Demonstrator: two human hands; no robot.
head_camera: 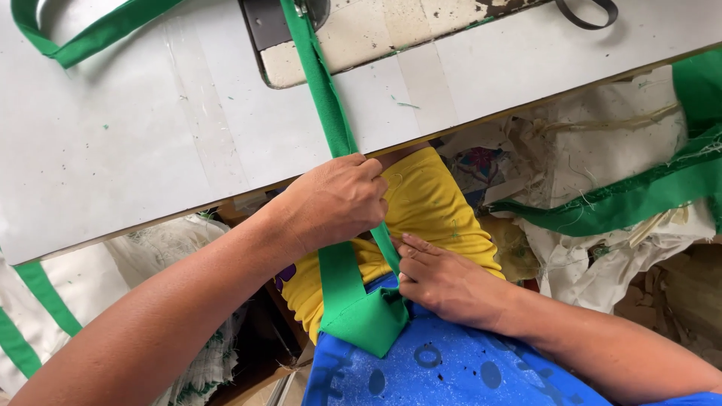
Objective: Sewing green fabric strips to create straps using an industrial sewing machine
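So your left hand [335,201] is closed around the green strap [325,98] running off the sewing table [135,135], your right hand [444,282] pinches its fold just below, feeding seemingly barely begun.

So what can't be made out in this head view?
- Sewing machine: cut off by the top edge; only its base shows.
- Green strap: its upper end runs out of frame.
- Left hand grip: fingertips curl under the strap, hidden.
- Right hand: thumb hidden behind the strap's fold.
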